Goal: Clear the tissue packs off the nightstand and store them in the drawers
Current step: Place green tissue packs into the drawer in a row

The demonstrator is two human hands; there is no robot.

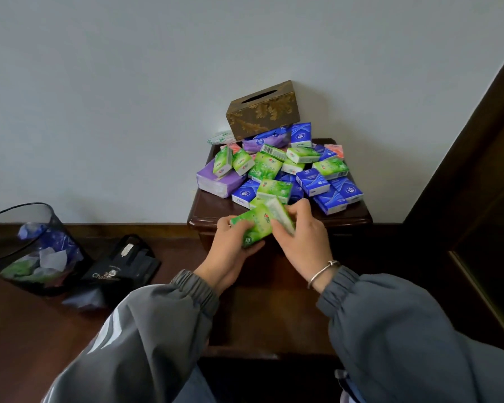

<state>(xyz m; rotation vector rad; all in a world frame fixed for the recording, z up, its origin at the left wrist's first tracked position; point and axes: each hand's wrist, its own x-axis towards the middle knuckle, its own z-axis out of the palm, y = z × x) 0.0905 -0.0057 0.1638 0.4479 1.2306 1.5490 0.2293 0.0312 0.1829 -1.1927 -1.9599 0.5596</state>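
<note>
A see-through dark bin (26, 205) stands on the floor at the far left. Crumpled blue, white and green scraps lie loose in it. Just beside it, toward the middle, a black bag (122, 266) with pale lettering slumps on the floor, and what it holds cannot be seen.

Next comes the dark wooden nightstand (208, 206), set against the wall. A large purple pack (216, 181) lies at the left edge of its top. A heap of small green and blue tissue packs (312, 181) covers most of the rest, with a few pink ones among them. A brown tissue box (262, 110) with a leaf pattern sits tilted on the back of the heap, against the wall. Its slot faces up, and no tissue shows in it.

Over the front edge of the nightstand, the left hand (233, 251) has its fingers curled round a green pack (250, 228) from below. Touching that pack, the right hand (303, 239) pinches a second green pack (281, 215) between thumb and fingers. This wrist wears a silver bracelet (322, 273). Both arms are in grey sleeves.

The nightstand's front is too dark to make out the drawers.
</note>
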